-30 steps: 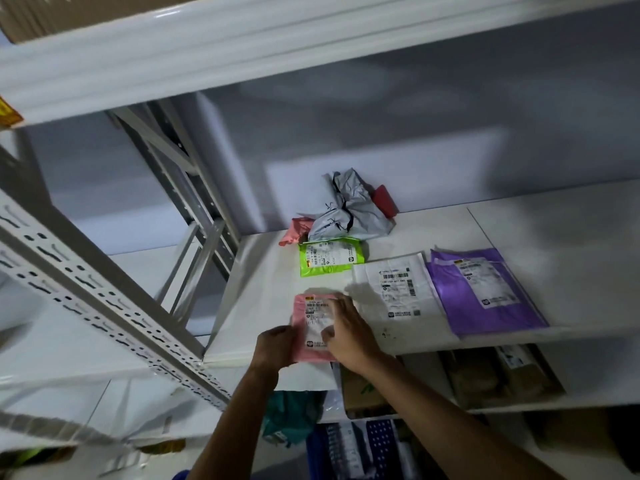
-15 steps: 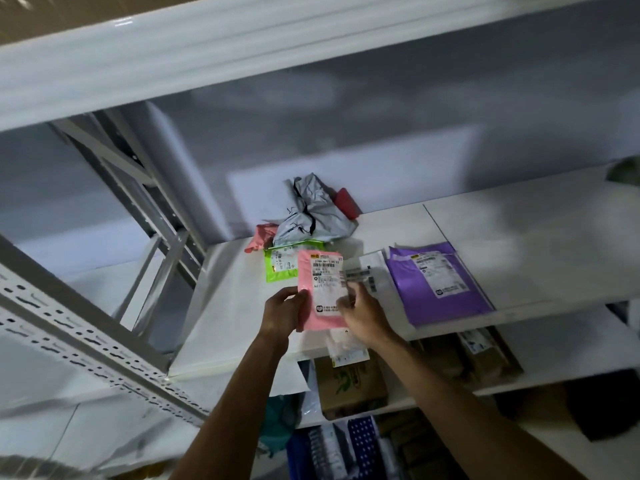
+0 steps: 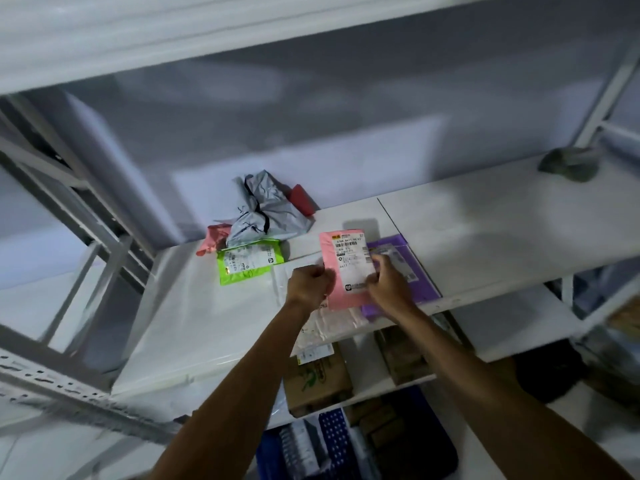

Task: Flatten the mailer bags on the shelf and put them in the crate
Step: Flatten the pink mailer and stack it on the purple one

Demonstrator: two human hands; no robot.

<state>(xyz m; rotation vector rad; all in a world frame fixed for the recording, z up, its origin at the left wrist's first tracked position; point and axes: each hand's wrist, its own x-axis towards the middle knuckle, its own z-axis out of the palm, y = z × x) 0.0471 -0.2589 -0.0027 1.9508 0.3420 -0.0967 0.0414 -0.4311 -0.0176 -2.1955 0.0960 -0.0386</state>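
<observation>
I hold a flat pink mailer bag point(image 3: 330, 261) with a white label above the white shelf point(image 3: 485, 230). My left hand point(image 3: 309, 285) grips its left edge and my right hand point(image 3: 389, 284) pinches its right edge. Beneath it lie a white mailer point(image 3: 294, 271) and a purple mailer point(image 3: 412, 261). A green mailer point(image 3: 251, 263) lies flat to the left. Behind that sits a crumpled grey mailer point(image 3: 263, 209), with a crumpled pink one point(image 3: 214, 237) and a red one point(image 3: 303, 199) beside it.
A grey slotted upright point(image 3: 52, 382) and cross braces stand at the left. A dark crumpled object point(image 3: 569, 164) sits at the shelf's far right. Cardboard boxes point(image 3: 317, 379) fill the lower shelf. Something blue with white dots point(image 3: 332, 441) shows below.
The pink mailer has been lifted off the shelf front and carried right, now over the white and purple mailers. Both hands went with it.
</observation>
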